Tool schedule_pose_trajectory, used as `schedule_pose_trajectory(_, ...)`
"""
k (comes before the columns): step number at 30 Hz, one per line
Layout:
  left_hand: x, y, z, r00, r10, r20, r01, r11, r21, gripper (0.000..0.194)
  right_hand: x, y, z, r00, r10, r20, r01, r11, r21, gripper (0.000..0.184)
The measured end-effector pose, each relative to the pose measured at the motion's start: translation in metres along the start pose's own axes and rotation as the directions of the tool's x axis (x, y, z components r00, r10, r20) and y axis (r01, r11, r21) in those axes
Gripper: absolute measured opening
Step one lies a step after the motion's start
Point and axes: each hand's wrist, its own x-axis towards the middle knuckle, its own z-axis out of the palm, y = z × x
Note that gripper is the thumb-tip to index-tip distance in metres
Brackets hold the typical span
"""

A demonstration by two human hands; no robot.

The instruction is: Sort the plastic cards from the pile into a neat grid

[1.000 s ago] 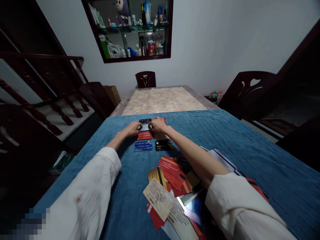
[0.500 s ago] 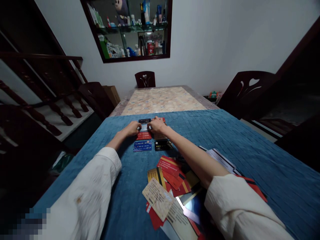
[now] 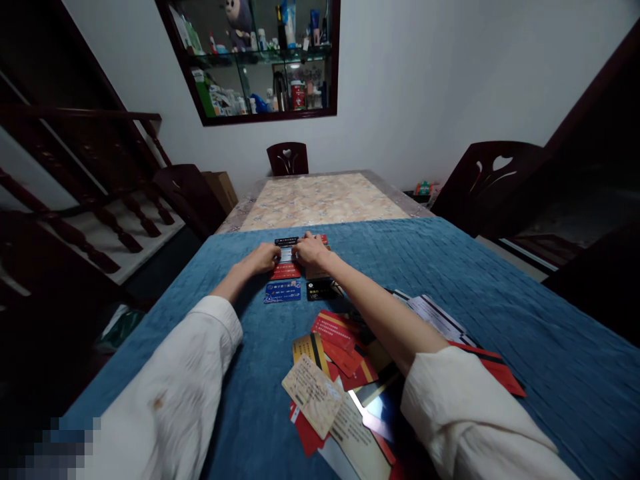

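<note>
Both my arms reach forward over a blue cloth [image 3: 450,267]. My left hand [image 3: 263,258] and my right hand [image 3: 310,250] meet with fingers curled, pinching a pale card [image 3: 287,254] between them in a grid of laid-out cards. A dark card [image 3: 285,241] lies just beyond it, a red card [image 3: 286,271] just below, then a blue card [image 3: 283,291] and a black card [image 3: 320,291] nearer me. A loose heap of cards [image 3: 340,373] lies under my right forearm.
Beyond the cloth the table's patterned top [image 3: 323,199] shows. Dark wooden chairs stand at the far end [image 3: 287,158], at the left [image 3: 187,193] and at the right [image 3: 487,177]. A stair railing [image 3: 75,167] runs on the left; a wall cabinet [image 3: 260,60] holds bottles.
Hands stay on the pale card; the view has drifted slightly, shifting everything a little left.
</note>
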Motion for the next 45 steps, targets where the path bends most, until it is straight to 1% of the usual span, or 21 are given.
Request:
schedule_pose_trajectory(6, 0.006, 0.002, -0.001, 0.999, -0.013, 0.048, 0.009, 0.997, 0.081, 0.021, 0.001, 0.000, 0.000, 1.000, 0.007, 0.013, -0.007, 1.000, -0.019, 0.038)
schedule_pose_trajectory(12, 0.009, 0.003, -0.002, 0.996, 0.025, 0.081, -0.034, 0.993, 0.115, 0.021, 0.001, 0.001, 0.002, 1.000, 0.011, 0.015, -0.011, 1.000, -0.023, 0.037)
schedule_pose_trajectory(15, 0.010, 0.002, -0.001, 0.996, 0.022, 0.088, -0.032, 0.993, 0.116, 0.021, 0.001, 0.000, 0.001, 1.000, 0.013, 0.020, -0.013, 1.000, -0.025, 0.037)
schedule_pose_trajectory(18, 0.009, 0.001, -0.002, 0.995, 0.036, 0.088, -0.046, 0.992, 0.114, 0.022, 0.000, -0.002, -0.001, 1.000, 0.017, 0.020, -0.016, 1.000, -0.026, 0.038)
schedule_pose_trajectory(24, 0.002, 0.004, -0.004, 0.996, 0.075, 0.048, -0.080, 0.993, 0.092, 0.023, -0.002, -0.003, -0.001, 1.000, 0.014, 0.012, -0.013, 1.000, -0.024, 0.038)
schedule_pose_trajectory(27, 0.001, 0.004, -0.004, 0.995, 0.087, 0.041, -0.091, 0.990, 0.108, 0.024, -0.002, -0.004, -0.001, 1.000, 0.011, 0.007, -0.011, 1.000, -0.027, 0.039)
schedule_pose_trajectory(32, -0.001, 0.007, -0.006, 0.998, 0.039, 0.042, -0.043, 0.994, 0.096, 0.029, -0.002, -0.006, -0.001, 1.000, 0.003, 0.009, -0.003, 0.999, -0.042, 0.040)
schedule_pose_trajectory(38, -0.007, 0.023, -0.015, 0.998, -0.051, 0.047, 0.045, 0.993, 0.112, 0.027, -0.002, -0.006, 0.000, 1.000, -0.006, 0.016, 0.007, 0.998, -0.060, 0.040)
schedule_pose_trajectory(41, -0.010, 0.029, -0.018, 0.996, -0.079, 0.040, 0.074, 0.992, 0.104, 0.025, -0.002, -0.003, 0.000, 1.000, -0.016, 0.011, 0.017, 0.998, -0.064, 0.039)
schedule_pose_trajectory(45, -0.014, 0.030, -0.020, 0.995, -0.096, 0.026, 0.093, 0.991, 0.092, 0.025, -0.008, 0.005, -0.002, 0.999, -0.030, -0.016, 0.029, 0.997, -0.068, 0.040)
